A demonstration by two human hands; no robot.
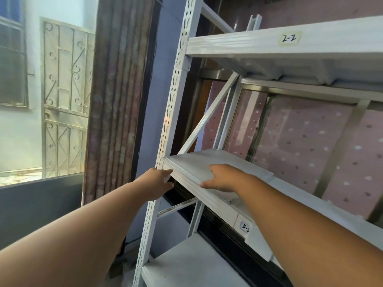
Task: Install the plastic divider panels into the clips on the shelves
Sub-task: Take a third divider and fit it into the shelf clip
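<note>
A flat white divider panel [199,166], lying on the middle shelf [310,201] at its left end, is pinched at its near left corner by the left hand [155,183] and pressed from above by the flattened right hand [223,177]. It is judged light, stiff and slick, best taken by its edges. No clips can be made out on this shelf; a white channel piece [253,22] on the top shelf [290,43] is partly hidden.

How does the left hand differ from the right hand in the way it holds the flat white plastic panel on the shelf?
The left hand grips the near left corner of the flat white plastic panel, its fingers curled around the edge, beside the perforated white upright post. The right hand lies flat on top of the panel, palm down, further right. The left hand pinches; the right hand presses. Both touch the same panel on the shelf marked 3-2.
</note>
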